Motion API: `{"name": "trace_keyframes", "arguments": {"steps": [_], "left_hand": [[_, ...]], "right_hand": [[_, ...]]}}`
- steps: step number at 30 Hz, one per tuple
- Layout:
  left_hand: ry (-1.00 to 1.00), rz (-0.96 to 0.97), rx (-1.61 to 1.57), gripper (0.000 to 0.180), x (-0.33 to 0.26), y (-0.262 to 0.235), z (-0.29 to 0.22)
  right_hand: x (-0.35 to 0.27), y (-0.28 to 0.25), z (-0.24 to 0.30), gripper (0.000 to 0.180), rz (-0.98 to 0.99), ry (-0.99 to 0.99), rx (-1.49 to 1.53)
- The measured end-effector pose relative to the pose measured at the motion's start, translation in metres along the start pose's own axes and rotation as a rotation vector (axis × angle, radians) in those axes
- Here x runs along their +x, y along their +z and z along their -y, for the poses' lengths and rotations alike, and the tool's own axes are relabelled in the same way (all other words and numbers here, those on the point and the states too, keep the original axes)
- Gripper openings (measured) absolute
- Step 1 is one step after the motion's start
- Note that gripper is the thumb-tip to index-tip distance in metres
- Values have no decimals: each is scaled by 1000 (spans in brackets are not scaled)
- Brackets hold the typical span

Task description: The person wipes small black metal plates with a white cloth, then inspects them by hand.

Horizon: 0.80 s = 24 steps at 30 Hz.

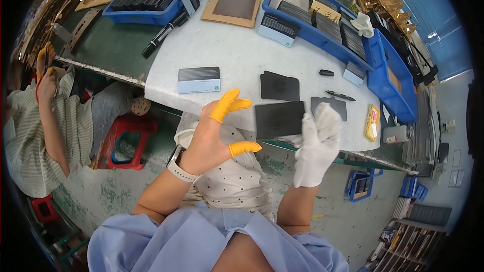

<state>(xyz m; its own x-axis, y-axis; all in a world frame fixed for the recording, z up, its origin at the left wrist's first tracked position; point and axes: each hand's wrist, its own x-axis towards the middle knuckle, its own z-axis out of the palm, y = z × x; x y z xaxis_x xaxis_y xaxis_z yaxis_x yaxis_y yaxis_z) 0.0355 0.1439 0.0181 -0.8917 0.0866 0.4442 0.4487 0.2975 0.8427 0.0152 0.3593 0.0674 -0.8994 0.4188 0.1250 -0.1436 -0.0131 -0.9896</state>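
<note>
My right hand (320,146), in a white glove, pinches the right edge of a black rectangular card (279,120) over the table's near edge. To the card's left is my left hand (214,138), with yellow finger cots on the thumb and fingers. Its thumb and fingers are spread apart with nothing between them. Just beyond the held card lie stacked black cards (280,86). Another dark card (335,106) is partly hidden behind the gloved hand. A black-and-light-blue printed card (199,80) lies beyond my left hand.
Blue trays of upright cards (322,25) stand at the far side, with a brown framed board (236,0) between them. A pen (341,95), black cap (326,72), yellow packet (372,122) and black marker (165,34) lie about. Another person (45,126) sits at left beside a red stool (128,141).
</note>
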Motion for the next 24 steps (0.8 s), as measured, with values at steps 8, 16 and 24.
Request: {"name": "trace_keyframes", "arguments": {"steps": [8, 16, 24], "left_hand": [[91, 36, 342, 71, 30, 13, 25], [-35, 141, 558, 68, 89, 33, 25], [-15, 108, 602, 64, 95, 36, 18]], "right_hand": [[96, -104, -64, 43, -262, -146, -384], [88, -108, -55, 39, -387, 15, -264], [83, -103, -42, 35, -411, 71, -228]]}}
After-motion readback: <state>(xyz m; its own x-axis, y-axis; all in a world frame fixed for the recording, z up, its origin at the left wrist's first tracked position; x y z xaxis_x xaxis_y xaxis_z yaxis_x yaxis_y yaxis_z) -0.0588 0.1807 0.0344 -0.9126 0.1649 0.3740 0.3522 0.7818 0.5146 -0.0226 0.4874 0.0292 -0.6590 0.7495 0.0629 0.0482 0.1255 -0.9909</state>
